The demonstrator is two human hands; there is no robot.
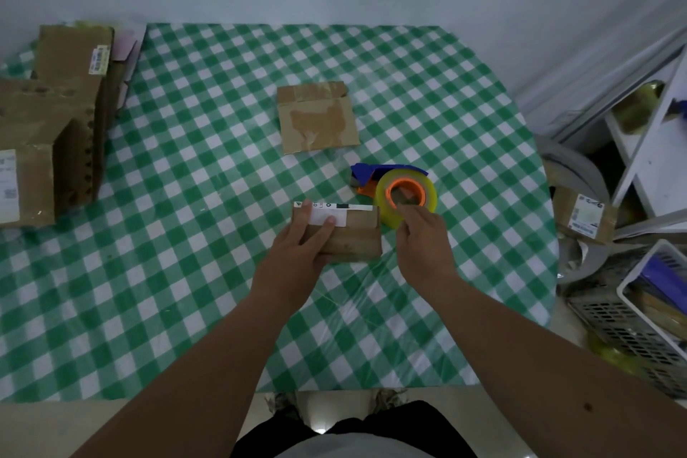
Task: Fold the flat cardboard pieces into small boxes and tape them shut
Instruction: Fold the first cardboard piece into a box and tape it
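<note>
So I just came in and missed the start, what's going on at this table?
A person is making small cardboard boxes. Their left hand holds a folded small box on the checked tablecloth, fingers pressing its top flap. The right hand is at the tape dispenser beside the box; its grip is unclear. A flat cardboard piece lies further back.

Home room: checked tablecloth (pixel 223 145), white shelf (pixel 647 145), storage baskets (pixel 632 327).
</note>
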